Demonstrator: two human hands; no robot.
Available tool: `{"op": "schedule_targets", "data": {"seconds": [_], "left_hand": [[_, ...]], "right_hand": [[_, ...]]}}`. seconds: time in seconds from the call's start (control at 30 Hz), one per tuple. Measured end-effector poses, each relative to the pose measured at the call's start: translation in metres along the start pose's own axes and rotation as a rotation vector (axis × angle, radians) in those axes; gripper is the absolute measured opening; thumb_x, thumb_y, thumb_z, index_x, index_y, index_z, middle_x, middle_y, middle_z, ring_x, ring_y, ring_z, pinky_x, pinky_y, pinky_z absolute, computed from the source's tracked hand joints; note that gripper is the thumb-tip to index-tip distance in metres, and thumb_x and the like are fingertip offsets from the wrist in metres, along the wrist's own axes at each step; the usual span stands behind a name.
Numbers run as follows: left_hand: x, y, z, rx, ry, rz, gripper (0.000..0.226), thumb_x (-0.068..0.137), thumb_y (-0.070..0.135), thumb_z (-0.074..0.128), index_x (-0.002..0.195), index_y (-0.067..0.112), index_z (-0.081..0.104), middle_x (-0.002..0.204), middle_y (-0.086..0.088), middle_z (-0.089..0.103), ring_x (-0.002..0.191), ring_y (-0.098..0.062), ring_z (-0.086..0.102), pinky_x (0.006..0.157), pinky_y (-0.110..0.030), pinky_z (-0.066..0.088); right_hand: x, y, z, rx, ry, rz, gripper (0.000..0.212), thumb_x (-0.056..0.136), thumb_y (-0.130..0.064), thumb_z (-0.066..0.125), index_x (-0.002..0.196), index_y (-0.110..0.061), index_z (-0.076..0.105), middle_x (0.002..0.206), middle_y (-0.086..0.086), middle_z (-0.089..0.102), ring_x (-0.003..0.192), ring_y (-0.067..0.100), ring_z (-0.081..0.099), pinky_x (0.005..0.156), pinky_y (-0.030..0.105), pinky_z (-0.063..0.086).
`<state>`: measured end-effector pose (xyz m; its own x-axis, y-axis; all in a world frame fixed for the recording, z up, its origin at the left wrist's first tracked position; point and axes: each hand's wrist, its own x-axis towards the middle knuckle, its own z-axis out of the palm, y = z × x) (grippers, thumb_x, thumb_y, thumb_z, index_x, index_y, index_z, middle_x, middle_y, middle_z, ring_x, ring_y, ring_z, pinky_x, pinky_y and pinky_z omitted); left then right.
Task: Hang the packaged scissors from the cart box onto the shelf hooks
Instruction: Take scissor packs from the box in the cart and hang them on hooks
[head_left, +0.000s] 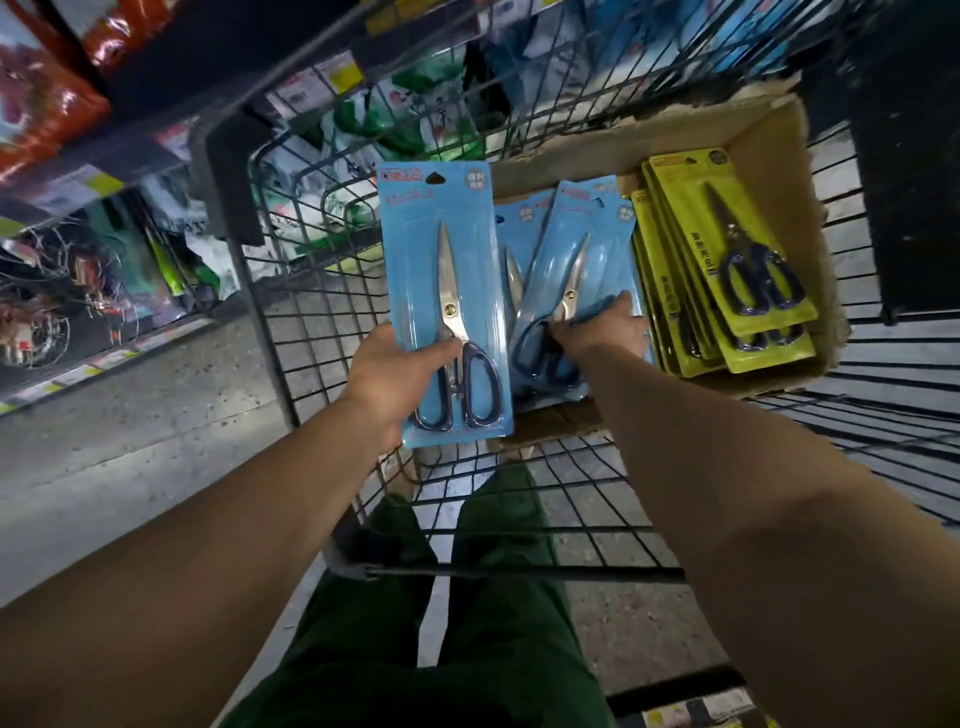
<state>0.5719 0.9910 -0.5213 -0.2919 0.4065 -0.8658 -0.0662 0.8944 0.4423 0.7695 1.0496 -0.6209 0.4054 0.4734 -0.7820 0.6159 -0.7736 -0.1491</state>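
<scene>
My left hand (395, 371) grips a blue scissors pack (444, 291) by its lower left edge and holds it upright above the cart, thumb across the front. My right hand (597, 325) reaches into the cardboard box (769, 135) and pinches a second blue scissors pack (571, 260) that tilts up from a pile of blue packs. To the right in the same box lies a stack of yellow scissors packs (737, 260).
The box sits in a black wire cart (311, 291). Shelves with hanging goods (78, 291) line the left side across a grey floor (145, 405). More packaged goods hang beyond the cart's far end. My green trousers show below the cart handle.
</scene>
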Motion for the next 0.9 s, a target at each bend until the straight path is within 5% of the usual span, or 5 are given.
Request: {"op": "schedule_targets", "data": {"seconds": [0.3,0.47,0.63,0.8,0.9], "left_hand": [[-0.001,-0.013,-0.033,-0.021,-0.067,0.071,0.031,0.083,0.019,0.078,0.112,0.015,0.068,0.103,-0.003,0.074,0.094,-0.021,0.071,0.084,-0.036,0.058],[-0.005,-0.008,-0.039,-0.01,-0.106,0.126,0.035,0.081,0.023,0.081,0.112,0.014,0.068,0.105,-0.005,0.074,0.096,-0.022,0.07,0.088,-0.039,0.057],[-0.002,-0.009,-0.04,-0.057,-0.133,0.113,0.04,0.082,0.021,0.079,0.118,0.011,0.064,0.108,-0.006,0.072,0.098,-0.023,0.069,0.088,-0.036,0.056],[-0.013,0.002,-0.04,-0.051,-0.135,0.108,0.04,0.083,0.022,0.079,0.118,0.01,0.063,0.109,-0.006,0.071,0.096,-0.02,0.067,0.09,-0.035,0.055],[-0.028,0.016,-0.046,-0.043,-0.153,0.119,0.043,0.083,0.02,0.079,0.12,0.008,0.063,0.112,-0.007,0.07,0.1,-0.022,0.067,0.082,-0.031,0.055]], "right_hand": [[-0.011,0.017,0.024,0.169,0.065,0.0,0.046,0.072,-0.027,0.075,0.11,-0.013,0.055,0.107,0.005,0.065,0.107,0.028,0.062,0.096,0.034,0.05],[-0.029,0.003,0.048,0.212,0.136,0.126,0.1,0.056,-0.06,0.078,0.137,-0.015,0.041,0.135,0.012,0.055,0.122,0.035,0.053,0.103,0.045,0.044],[-0.019,-0.005,0.042,0.341,0.056,0.194,0.109,0.037,-0.053,0.093,0.127,-0.019,0.042,0.115,0.007,0.063,0.099,0.03,0.064,0.089,0.048,0.053],[-0.031,-0.012,0.01,0.299,-0.062,0.13,0.051,0.071,-0.031,0.079,0.112,-0.009,0.059,0.116,0.009,0.065,0.097,0.027,0.063,0.088,0.039,0.053],[-0.072,-0.018,-0.014,0.393,-0.026,0.069,0.036,0.076,-0.009,0.075,0.109,-0.006,0.059,0.098,0.013,0.063,0.087,0.026,0.06,0.061,0.034,0.052]]}}
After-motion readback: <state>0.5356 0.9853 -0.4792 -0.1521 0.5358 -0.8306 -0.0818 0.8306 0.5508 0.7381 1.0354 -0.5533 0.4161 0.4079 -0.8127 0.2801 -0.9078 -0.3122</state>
